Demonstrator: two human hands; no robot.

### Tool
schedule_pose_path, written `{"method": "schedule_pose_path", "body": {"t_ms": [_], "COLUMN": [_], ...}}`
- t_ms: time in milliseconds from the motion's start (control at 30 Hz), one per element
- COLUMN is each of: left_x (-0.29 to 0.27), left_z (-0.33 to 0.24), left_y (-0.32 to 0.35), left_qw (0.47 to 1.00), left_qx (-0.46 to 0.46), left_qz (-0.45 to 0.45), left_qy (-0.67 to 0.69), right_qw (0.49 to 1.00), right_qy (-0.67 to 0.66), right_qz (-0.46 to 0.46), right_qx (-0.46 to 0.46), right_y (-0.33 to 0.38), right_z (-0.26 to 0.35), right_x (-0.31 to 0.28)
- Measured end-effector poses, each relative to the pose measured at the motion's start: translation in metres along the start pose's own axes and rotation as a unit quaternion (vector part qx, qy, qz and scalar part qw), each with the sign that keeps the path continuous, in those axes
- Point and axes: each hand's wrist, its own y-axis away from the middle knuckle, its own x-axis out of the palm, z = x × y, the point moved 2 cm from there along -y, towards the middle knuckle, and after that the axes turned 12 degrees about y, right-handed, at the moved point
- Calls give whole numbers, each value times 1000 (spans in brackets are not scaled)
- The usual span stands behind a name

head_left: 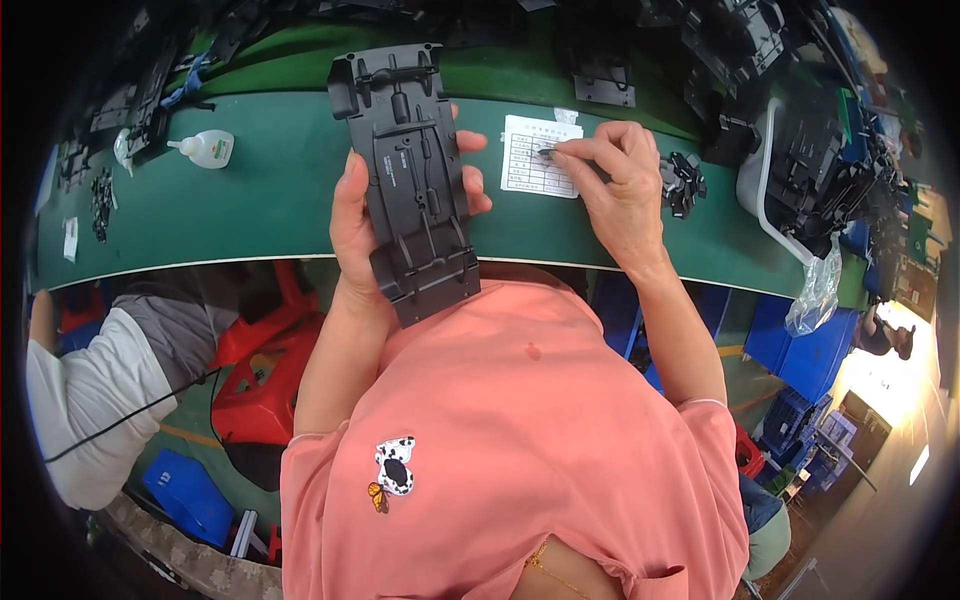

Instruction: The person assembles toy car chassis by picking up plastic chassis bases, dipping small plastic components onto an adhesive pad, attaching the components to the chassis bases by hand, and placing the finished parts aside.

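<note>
A long black plastic toy car chassis (408, 180) is held up in my left hand (355, 225), fingers wrapped round its sides. Moulded axles, pipes and ridges show on the face turned up. To the right, my right hand (625, 185) pinches a small dark part (546, 152) between thumb and forefinger, in front of a stack of printed paper slips (520, 172). The part's exact kind is too small to make out. Just right of that hand lies a pile of small black plastic parts (684, 184) on the green table (280, 200).
A white squeeze bottle (208, 149) and more small black parts (102, 205) are at the left. A white bin (765, 190) of black parts stands at the right, a clear plastic bag (818, 290) hanging below. Another person's white sleeve (110, 390) and a red stool (260, 390) are at lower left.
</note>
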Motion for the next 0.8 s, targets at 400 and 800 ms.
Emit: {"method": "schedule_pose_path", "body": {"t_ms": [400, 800], "left_x": [2, 0], "left_z": [-1, -1], "left_y": [2, 3], "left_qw": [1000, 999], "left_qx": [-1, -13], "left_qz": [0, 8], "left_qy": [-2, 45], "right_qw": [1000, 946], "right_qy": [14, 180], "right_qz": [-10, -49], "right_qx": [-14, -266], "right_y": [1, -10], "right_z": [-3, 6], "right_x": [0, -18]}}
